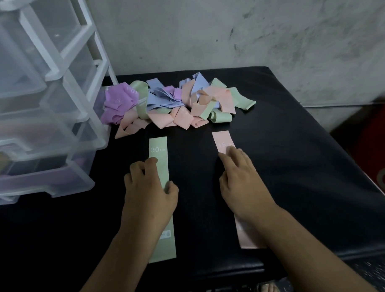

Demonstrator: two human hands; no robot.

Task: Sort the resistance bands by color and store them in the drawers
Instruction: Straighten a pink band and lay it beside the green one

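Fingers of the left hand (pixel 149 187) curl down onto the green band (pixel 158 152), with the thumb against its right edge. Right hand (pixel 240 177) fingers lie straight and close together, pressing flat on the pink band (pixel 222 140). Both bands lie flat and lengthwise on the black table (pixel 297 164), well apart. The mixed pile of bands (pixel 174 102) sits beyond them, just beside the clear drawer unit (pixel 44 111) at left.

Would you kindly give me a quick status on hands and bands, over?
Left grip curled on green band, right grip flat on pink band. Mixed pile unsorted beyond. Drawer unit at left, path clear.
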